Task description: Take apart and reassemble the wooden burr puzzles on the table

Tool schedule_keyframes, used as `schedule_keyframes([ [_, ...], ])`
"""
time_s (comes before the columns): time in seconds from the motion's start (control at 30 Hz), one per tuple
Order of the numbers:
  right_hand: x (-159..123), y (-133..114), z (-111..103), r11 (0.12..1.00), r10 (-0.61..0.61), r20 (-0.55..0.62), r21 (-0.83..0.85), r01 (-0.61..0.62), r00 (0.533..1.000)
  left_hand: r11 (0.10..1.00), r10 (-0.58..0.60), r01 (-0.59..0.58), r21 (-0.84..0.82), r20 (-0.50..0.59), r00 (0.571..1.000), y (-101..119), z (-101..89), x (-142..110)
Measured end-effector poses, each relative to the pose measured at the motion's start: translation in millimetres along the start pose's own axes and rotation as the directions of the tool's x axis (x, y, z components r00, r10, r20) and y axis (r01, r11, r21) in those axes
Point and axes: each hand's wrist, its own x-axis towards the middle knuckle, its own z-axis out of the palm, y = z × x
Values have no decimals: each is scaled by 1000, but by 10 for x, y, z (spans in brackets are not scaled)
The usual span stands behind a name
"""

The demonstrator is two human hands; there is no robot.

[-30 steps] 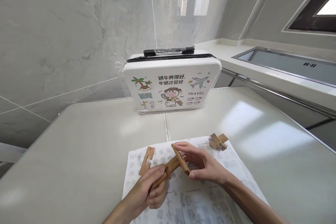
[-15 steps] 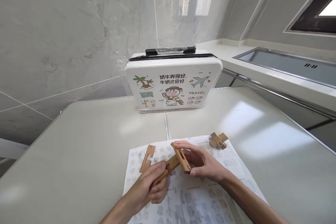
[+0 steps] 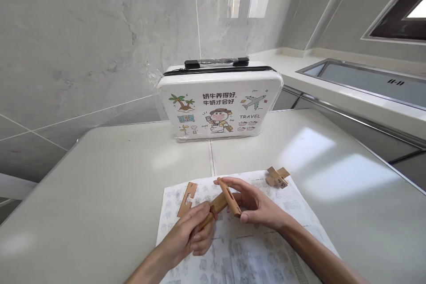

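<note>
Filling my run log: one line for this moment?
left hand: holds wooden bar | right hand: holds slotted block | notched piece: on paper | suitcase: behind paper

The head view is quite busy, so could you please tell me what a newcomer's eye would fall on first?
Probably the white case with cartoon prints and a black handle, standing in plastic wrap at the back of the table. Next, front and centre, the left hand grips a wooden bar and the right hand a slotted wooden piece, above a printed sheet.
</note>
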Motion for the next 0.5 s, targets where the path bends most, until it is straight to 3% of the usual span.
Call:
schedule_keyframes([
  [0.5,-15,18,-22,997,46,6,54,-47,999,1000,-3,2,19,48,999,20,-5,-14],
])
